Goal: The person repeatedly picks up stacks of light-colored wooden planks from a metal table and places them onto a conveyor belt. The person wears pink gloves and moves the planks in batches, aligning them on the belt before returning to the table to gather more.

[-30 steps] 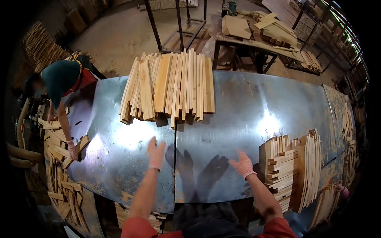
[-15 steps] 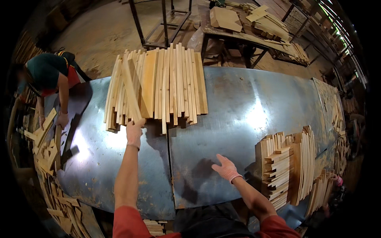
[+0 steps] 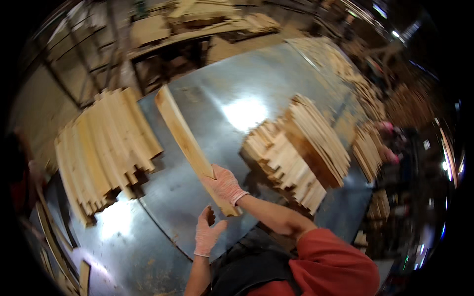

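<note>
A long pale wooden board [image 3: 185, 140] is in my right hand [image 3: 224, 185], which wraps round it close to its near end. The board slants away over the metal tabletop toward the far left. Just below its near end, my left hand [image 3: 208, 232] is empty, thumb and fingers apart, not touching the board. Both hands wear pinkish knit gloves. To the left lies a wide row of wooden strips [image 3: 101, 148], side by side with uneven near ends. On the right stands a stack of wooden strips [image 3: 284, 160], some laid in another direction.
The metal tabletop [image 3: 192, 89] has a seam and sawdust. Behind it, a workbench [image 3: 170, 42] bears boards and a cardboard-coloured panel. Another person's pink-gloved hands [image 3: 387, 140] are beside more strips [image 3: 368, 150] at the right. A blurred person [image 3: 22, 172] is at the left edge.
The view has swung right. The board has passed from my left hand on the strip row to my right hand over the tabletop. My left hand has let go and drawn back.
</note>
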Motion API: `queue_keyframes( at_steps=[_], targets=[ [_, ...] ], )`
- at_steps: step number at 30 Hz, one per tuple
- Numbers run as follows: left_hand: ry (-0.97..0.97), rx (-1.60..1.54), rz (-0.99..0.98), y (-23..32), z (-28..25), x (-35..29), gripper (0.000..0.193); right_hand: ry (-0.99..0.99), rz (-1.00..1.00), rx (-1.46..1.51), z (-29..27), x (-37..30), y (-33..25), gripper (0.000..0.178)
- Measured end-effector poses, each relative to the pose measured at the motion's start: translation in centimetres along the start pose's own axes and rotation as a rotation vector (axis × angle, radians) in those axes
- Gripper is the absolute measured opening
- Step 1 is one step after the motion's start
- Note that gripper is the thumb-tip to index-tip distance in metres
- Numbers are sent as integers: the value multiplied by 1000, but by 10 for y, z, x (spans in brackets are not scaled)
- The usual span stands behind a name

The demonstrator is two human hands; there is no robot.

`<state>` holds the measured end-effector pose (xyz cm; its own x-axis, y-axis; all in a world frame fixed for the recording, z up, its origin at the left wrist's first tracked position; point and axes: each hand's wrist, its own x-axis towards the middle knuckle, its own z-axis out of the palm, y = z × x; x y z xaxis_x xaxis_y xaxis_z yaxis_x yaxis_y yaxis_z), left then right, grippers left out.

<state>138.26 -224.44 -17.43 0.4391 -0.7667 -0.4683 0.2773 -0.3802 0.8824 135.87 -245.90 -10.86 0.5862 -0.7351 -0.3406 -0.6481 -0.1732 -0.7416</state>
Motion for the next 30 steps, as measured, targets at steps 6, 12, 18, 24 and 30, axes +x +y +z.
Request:
queue_keyframes(
  at_steps=[6,12,18,24,30],
  targets=[
    [-91,32,-188,-54,-12,3,85,268,-62,-544,-185,-80,156,37],
    [58,86,-287,-85,-35,-8,80,551,67,-823,-313,-129,271,28],
    [337,171,-316,-93,-67,-20,71,591,186,-930,-328,-139,360,64],
    [929,75,-114,-83,-130,-9,46,575,37,-879,-293,-104,307,80],
    [1085,-161,-106,-77,-271,40,104,184,-191,-69,-136,-9,196,73]
  ],
)
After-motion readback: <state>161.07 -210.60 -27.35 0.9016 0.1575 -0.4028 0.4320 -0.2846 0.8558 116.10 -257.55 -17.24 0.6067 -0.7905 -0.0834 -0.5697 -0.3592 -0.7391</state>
